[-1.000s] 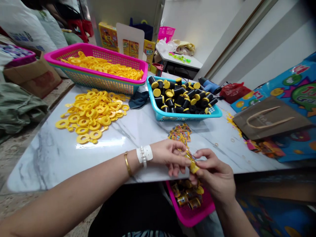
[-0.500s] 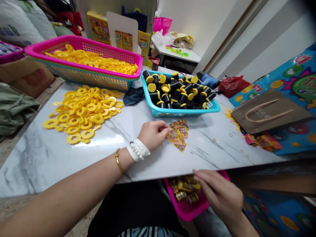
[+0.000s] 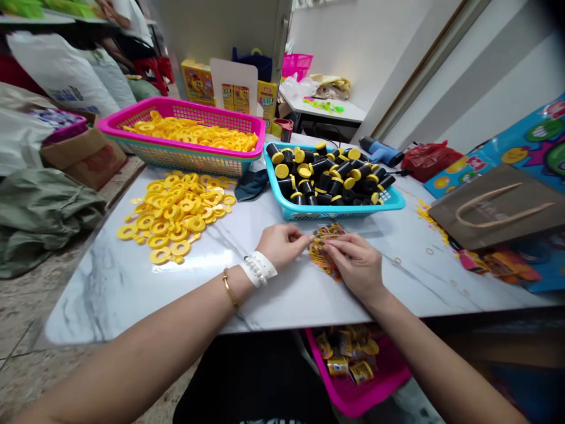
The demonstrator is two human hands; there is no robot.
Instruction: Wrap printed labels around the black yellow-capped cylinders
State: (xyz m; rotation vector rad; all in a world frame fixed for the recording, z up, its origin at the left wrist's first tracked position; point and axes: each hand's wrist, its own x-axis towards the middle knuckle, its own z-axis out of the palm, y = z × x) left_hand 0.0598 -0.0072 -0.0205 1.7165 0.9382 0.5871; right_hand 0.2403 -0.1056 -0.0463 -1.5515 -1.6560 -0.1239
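Note:
My left hand (image 3: 279, 243) and my right hand (image 3: 355, 262) meet over a small pile of colourful printed stickers (image 3: 327, 231) on the marble table (image 3: 132, 282). The fingertips of both hands pinch at the pile's near edge. Whether a sticker is lifted I cannot tell. Behind the pile stands a blue basket (image 3: 388, 203) full of black tubes with yellow caps (image 3: 329, 174). A pink tray (image 3: 366, 394) below the table edge holds several finished wrapped pieces (image 3: 348, 359).
Loose yellow rings (image 3: 176, 212) lie in a heap at the left, and a pink basket (image 3: 176, 107) behind holds more. A brown paper bag (image 3: 498, 206), a red bag (image 3: 430, 159) and a blue tool (image 3: 379, 153) sit at the right. Small rubber bands (image 3: 428, 251) dot the table.
My right hand dropped the wrapped piece into the pink tray, then rose to the sticker pile. My left hand reached the pile earlier and stays there.

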